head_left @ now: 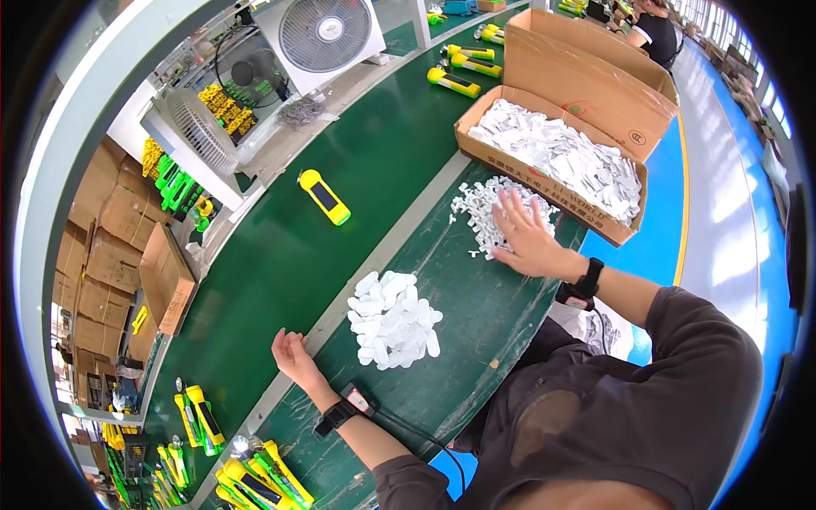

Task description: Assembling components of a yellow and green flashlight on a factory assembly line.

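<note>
Right hand palm down over the near side of a heap of small white parts, fingers spread; from my distant post I cannot tell how firmly they press; the heap sits on the dark green bench, just beside a cardboard box filled with flat white pieces; left hand by the pale strip between bench and green belt, fingers curled inward; I cannot tell whether they pinch anything; between the two hands I log a pile of white oval pieces; on the belt, a yellow-green flashlight lies well apart from both hands; more flashlights cluster at lower left.
</note>
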The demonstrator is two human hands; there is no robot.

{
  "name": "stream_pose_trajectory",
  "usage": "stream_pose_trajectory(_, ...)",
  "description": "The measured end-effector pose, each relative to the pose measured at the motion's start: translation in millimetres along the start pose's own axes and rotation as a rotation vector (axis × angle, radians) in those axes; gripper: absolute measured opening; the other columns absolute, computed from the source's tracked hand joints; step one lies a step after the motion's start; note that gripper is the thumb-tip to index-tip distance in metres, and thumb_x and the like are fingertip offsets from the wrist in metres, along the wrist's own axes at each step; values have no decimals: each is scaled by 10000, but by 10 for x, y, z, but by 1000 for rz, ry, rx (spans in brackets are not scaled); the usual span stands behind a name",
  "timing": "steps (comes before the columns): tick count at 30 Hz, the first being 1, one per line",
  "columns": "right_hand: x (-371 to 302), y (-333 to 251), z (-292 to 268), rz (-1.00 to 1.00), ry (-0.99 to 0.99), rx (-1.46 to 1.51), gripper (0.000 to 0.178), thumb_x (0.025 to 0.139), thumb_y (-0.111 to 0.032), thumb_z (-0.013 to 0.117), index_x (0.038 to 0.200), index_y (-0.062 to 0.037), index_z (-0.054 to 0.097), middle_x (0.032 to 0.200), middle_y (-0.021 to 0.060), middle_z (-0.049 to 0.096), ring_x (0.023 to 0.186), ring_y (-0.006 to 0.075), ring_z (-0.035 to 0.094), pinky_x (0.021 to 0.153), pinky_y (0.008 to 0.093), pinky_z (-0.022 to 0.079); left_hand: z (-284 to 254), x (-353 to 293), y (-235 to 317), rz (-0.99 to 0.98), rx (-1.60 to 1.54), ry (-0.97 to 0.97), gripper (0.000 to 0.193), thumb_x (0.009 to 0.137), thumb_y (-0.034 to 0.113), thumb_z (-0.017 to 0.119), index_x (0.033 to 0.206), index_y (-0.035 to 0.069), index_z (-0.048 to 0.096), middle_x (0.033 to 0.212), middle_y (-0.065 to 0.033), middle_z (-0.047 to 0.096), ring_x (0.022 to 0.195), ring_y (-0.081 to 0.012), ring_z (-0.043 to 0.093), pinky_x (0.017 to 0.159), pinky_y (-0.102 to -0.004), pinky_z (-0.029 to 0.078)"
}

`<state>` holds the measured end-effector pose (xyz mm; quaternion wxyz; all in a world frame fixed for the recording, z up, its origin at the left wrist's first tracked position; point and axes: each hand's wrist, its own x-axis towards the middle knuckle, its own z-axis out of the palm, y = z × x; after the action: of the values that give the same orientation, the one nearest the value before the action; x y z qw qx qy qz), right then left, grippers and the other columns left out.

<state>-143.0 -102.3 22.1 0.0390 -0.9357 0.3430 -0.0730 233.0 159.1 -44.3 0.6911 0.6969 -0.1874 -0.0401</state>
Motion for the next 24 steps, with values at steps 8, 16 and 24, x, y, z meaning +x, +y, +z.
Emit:
stream_pose_trajectory(8,-743,402,-7,367,-156,276,817,917,-442,457,1368,165,147,1431,403,80,1376,484,69,1120,499,140,-5,-5,27,3,28,-12,293,915,76,525,1182,-44,504,973,-105,587,841,-158,592,753,-280,516)
stream_pose_trajectory(16,-515,573,100,374,139,341,676,908,-355,519,1334,116,289,1342,370,318,1257,482,328,1057,464,288,30,-40,63,-7,44,-9,284,921,83,525,1180,-32,510,990,-105,585,856,-154,589,762,-274,510)
stream_pose_trajectory(24,-313,553,109,287,314,310,563,885,-315,580,1233,95,414,1226,286,458,1149,446,428,977,454,358,29,-45,61,-7,22,-20,279,927,90,521,1179,-29,508,986,-98,580,856,-156,588,757,-281,511)
